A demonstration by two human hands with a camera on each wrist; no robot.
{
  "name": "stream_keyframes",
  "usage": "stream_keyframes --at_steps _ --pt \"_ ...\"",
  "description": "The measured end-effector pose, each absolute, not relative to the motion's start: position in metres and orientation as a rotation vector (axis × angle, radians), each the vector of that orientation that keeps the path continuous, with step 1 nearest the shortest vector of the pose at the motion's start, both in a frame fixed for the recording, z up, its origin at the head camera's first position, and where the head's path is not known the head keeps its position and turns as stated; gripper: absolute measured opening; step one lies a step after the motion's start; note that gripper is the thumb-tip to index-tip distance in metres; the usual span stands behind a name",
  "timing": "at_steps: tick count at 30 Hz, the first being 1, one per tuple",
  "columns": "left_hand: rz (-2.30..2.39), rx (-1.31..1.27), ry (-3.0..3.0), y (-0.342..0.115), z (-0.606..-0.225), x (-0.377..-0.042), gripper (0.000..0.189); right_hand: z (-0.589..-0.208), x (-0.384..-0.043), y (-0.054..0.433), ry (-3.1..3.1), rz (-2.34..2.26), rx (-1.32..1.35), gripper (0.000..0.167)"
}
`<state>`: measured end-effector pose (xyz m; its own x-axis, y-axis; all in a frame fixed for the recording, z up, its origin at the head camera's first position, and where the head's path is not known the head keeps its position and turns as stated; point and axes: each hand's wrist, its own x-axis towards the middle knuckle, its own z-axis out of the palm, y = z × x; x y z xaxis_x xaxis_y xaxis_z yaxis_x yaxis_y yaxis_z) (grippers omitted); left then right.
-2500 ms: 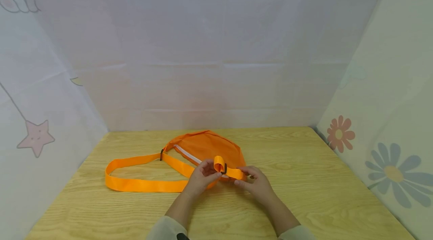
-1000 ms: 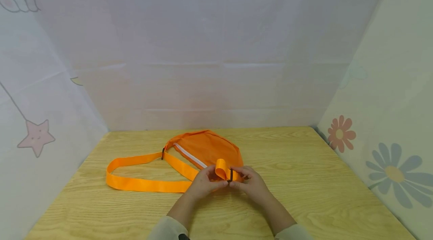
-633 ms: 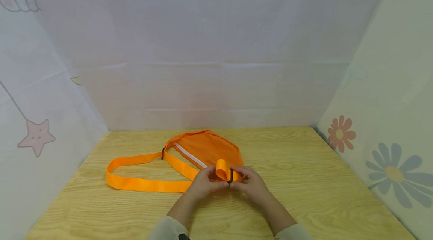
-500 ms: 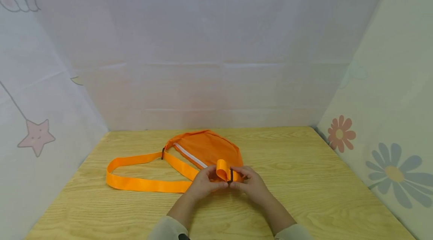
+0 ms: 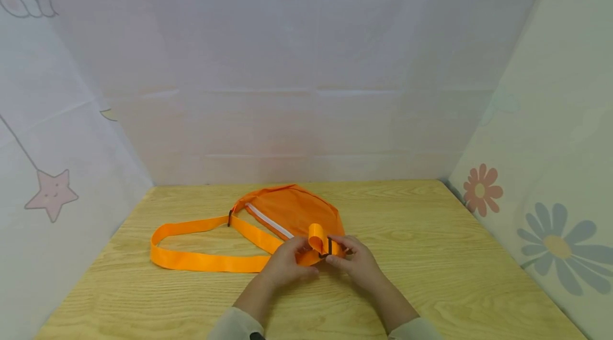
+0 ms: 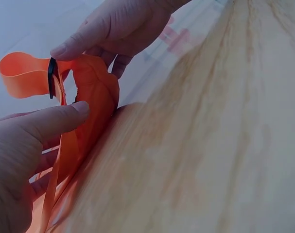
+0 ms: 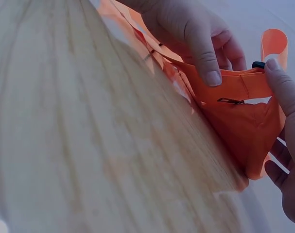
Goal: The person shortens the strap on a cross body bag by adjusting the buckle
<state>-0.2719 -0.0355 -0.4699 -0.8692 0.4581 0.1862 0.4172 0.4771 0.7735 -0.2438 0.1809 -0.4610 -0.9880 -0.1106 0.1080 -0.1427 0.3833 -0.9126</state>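
Observation:
An orange bag [image 5: 299, 209] with a white zipper [image 5: 268, 220] lies on the wooden table. At its near right corner, my right hand [image 5: 360, 263] pinches the orange strap at a black slide buckle [image 5: 329, 246], thumb against the buckle. A short strap loop [image 5: 315, 235] stands up left of that buckle. My left hand [image 5: 282, 265] is beside the loop, thumb straight and spread from the fingers; the strap runs between them in the left wrist view. A zipper pull [image 7: 230, 101] shows on the bag in the right wrist view.
The long strap [image 5: 206, 263] spreads in a wide loop to the left, with a second black slider [image 5: 229, 217] near the bag. Wooden tabletop [image 5: 431, 255] surrounds the bag. White sheets [image 5: 306, 90] with printed flowers and a star stand around the table.
The buckle moved right, toward my right hand, and my right fingers came up to it. My left thumb has just come away from the buckle and dropped lower. The bag barely shifted.

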Motion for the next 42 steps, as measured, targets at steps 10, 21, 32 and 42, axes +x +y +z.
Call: stream_keyframes --at_steps 10,21,32,42 --pt "1.473 0.837 2.73 -0.041 -0.468 -0.27 0.038 -0.463 -0.245 0.183 -2.575 1.688 0.204 0.046" --pt "1.356 0.793 2.742 -0.045 -0.467 -0.27 0.046 -0.463 -0.245 0.183 -2.573 1.728 0.19 0.046" --pt "1.441 0.707 2.653 -0.059 -0.466 -0.272 0.044 -0.463 -0.245 0.184 -2.589 1.693 0.222 0.044" --pt "1.466 0.693 2.652 -0.076 -0.466 -0.275 0.039 -0.464 -0.246 0.185 -2.574 1.679 0.21 0.045"
